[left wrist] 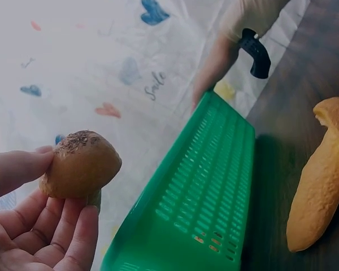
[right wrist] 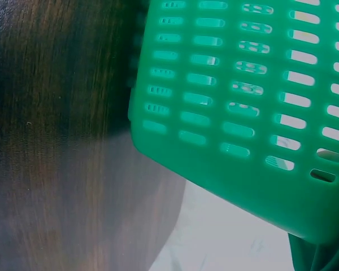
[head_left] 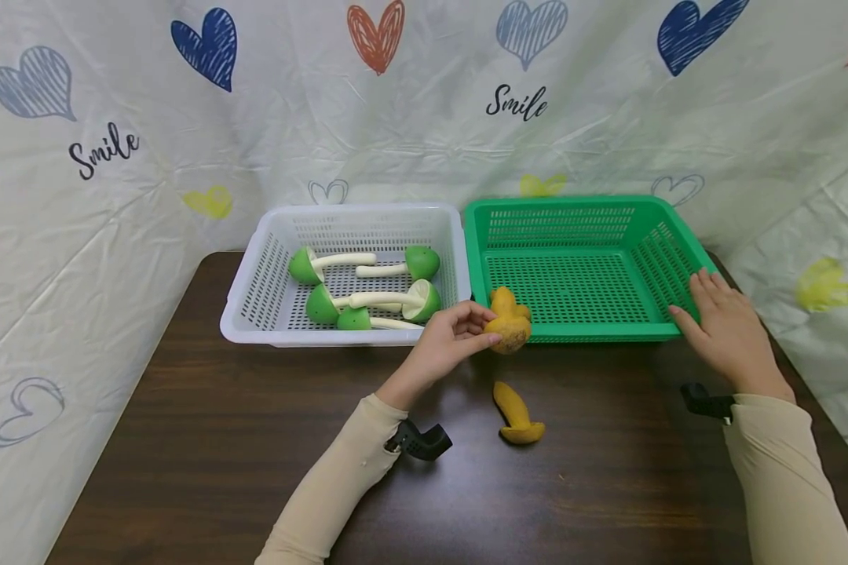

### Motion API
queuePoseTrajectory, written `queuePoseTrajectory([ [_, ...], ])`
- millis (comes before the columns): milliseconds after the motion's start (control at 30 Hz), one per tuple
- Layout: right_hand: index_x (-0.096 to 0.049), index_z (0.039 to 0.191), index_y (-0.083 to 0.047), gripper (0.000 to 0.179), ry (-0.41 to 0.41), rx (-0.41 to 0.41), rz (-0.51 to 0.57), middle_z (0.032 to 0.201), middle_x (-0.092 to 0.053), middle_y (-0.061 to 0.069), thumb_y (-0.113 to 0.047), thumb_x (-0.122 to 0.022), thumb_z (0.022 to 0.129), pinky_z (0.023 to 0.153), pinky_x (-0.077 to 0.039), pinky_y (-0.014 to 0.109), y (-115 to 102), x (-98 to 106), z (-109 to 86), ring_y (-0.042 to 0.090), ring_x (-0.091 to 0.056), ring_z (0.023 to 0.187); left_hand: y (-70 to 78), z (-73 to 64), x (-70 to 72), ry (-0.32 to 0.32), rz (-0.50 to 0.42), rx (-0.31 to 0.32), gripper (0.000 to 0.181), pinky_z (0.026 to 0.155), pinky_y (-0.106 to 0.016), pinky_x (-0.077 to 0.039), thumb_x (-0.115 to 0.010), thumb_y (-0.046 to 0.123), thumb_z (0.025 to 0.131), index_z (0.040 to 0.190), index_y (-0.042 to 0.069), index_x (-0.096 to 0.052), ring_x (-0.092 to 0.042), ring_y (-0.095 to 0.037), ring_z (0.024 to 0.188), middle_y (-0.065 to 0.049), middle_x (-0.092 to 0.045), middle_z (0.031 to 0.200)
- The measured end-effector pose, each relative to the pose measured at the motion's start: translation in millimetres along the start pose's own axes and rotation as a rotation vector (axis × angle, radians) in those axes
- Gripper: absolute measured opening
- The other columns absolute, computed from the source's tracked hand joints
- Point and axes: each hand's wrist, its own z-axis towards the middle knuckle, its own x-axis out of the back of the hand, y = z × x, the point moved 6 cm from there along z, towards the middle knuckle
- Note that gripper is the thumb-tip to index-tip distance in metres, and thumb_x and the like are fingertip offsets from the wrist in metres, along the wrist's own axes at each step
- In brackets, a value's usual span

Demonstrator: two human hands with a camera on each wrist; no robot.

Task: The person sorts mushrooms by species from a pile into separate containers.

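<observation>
My left hand pinches a yellow-brown toy mushroom by its cap, at the left front corner of the green basket. In the left wrist view, thumb and fingers hold the mushroom cap, which has a dark speckled patch. More yellow shows just behind it in the head view; whether that is its stem or another mushroom I cannot tell. On the basket's right rim rests my right hand, its fingers extended. A second yellow-brown mushroom lies on the table in front of the basket.
A white basket stands directly left of the green one, holding several green-capped mushrooms with pale stems. Both baskets sit at the back of the dark wooden table, against a white sheet printed with hearts.
</observation>
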Motion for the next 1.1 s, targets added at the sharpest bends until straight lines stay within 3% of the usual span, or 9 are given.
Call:
queuePoseTrajectory([
  [533,-0.022,0.141,0.017,0.067,0.005,-0.007,0.008,0.145,-0.02,0.037,-0.036,-0.033,0.102,0.111,-0.004,0.054,0,0,-0.5,0.041,-0.009,0.14,1.7,22.3,-2.1,0.058,0.039,0.005,0.025,0.075,-0.021,-0.049,-0.067,0.007,0.087,0.109,-0.002,-0.061,-0.059,-0.012,0.086,-0.012,-0.062,0.102],
  [767,-0.021,0.141,0.017,0.067,0.014,-0.006,0.006,0.145,-0.019,0.036,-0.036,-0.034,0.102,0.112,-0.004,0.054,0,0,-0.3,0.041,-0.009,0.14,1.6,32.1,-6.8,0.062,0.095,-0.021,0.025,0.077,-0.02,-0.05,-0.067,0.008,0.087,0.109,-0.002,-0.061,-0.059,-0.015,0.087,-0.013,-0.062,0.102],
  [1100,-0.023,0.14,0.017,0.067,0.033,0.0,0.007,0.145,-0.02,0.036,-0.036,-0.034,0.102,0.112,-0.005,0.054,0,1,-0.9,0.041,-0.01,0.14,3.2,36.0,-12.2,0.065,0.211,-0.038,0.024,0.075,-0.018,-0.05,-0.068,0.009,0.087,0.108,0.001,-0.062,-0.061,-0.016,0.087,-0.012,-0.064,0.101],
])
